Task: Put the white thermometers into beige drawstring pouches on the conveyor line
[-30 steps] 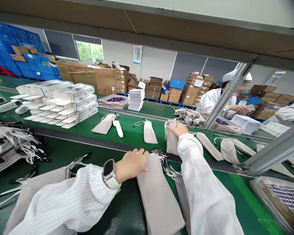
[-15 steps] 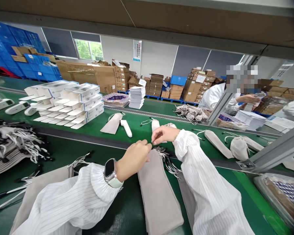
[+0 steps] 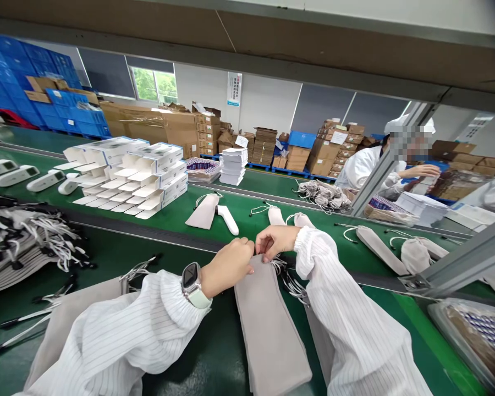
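Grey pouches (image 3: 272, 330) lie in a flat stack on the dark green worktop (image 3: 223, 335). The right hand (image 3: 277, 241) pinches their upper edge between thumb and fingers; the left hand (image 3: 229, 267) has curled fingers at the same edge, but whether it grips I cannot tell. Behind runs a green belt (image 3: 235, 198), bearing open white boxes (image 3: 148, 181). A slanting metal post (image 3: 370, 188) partly hides a co-worker (image 3: 357, 165). Farther away, brown cartons (image 3: 177, 129) stand before a pale wall (image 3: 268, 99), and an overhead shelf (image 3: 272, 38) crosses the top of the view.

Pouch (image 3: 270, 324): matt cloth; post (image 3: 472, 258): smooth metal.
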A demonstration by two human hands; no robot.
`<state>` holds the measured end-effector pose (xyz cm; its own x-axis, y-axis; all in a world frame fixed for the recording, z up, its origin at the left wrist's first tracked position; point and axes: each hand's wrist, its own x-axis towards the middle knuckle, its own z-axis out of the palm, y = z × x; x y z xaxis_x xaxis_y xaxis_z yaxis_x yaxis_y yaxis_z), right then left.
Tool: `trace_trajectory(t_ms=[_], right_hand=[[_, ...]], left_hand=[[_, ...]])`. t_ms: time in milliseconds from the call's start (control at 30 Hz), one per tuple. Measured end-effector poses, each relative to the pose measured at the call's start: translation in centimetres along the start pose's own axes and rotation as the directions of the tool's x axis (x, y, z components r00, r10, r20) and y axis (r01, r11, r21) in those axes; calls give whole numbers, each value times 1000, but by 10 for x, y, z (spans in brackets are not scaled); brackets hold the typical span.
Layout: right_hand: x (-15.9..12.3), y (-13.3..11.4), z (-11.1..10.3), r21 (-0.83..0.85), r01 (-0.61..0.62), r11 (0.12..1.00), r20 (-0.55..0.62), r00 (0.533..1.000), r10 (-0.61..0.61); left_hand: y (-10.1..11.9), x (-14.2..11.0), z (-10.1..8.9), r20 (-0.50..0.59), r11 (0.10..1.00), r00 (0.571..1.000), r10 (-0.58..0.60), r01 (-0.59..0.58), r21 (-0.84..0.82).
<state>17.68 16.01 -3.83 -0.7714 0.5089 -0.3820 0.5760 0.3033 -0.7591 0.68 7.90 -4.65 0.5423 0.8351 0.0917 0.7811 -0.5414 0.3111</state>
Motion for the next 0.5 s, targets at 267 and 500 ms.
trace_trajectory(t_ms=[267,500], right_hand=[[-2,-4,3,20,49,999,-14,999,-49],[0,-5,5,-74,69,995,9,998,-68]], left_hand=[[-4,3,3,-13,997,1000,19,-20,-73],[-9,7,2,-18,986,999,45,-48,-159]])
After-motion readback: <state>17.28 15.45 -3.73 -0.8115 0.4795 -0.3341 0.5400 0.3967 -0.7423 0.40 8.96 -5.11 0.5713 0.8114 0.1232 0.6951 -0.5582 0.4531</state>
